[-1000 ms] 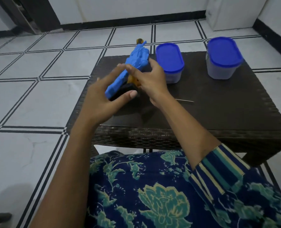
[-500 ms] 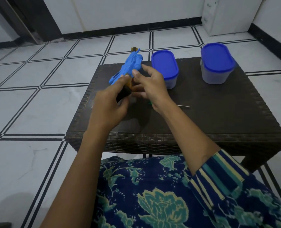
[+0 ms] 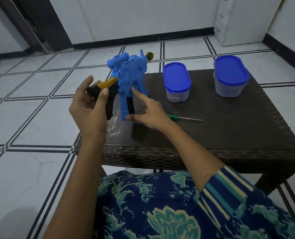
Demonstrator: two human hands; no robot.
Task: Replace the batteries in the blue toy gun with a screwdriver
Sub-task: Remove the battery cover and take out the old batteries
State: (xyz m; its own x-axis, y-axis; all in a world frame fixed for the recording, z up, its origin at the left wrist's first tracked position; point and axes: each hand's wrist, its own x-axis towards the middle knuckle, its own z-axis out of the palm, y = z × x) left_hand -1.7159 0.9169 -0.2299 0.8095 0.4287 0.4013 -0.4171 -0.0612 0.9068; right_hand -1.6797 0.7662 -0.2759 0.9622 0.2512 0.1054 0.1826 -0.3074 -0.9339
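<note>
Blue toy gun [image 3: 128, 75] held up over the near-left corner of a dark wicker table [image 3: 229, 128], muzzle away from camera.

Left hand [image 3: 88, 109]: thumb & fingers curled around the black rear end w/ yellow strip. Right hand [image 3: 148, 111]: fingers spread, forefinger tip and thumb touching the blue grip. Gun is bright blue w/ black panel on the grip, cylinder on top, black-yellow tip. Green-handled screwdriver [image 3: 184, 118] lies on table just right of the hand; two blue-lidded tubs [image 3: 176, 81] beyond.
</note>
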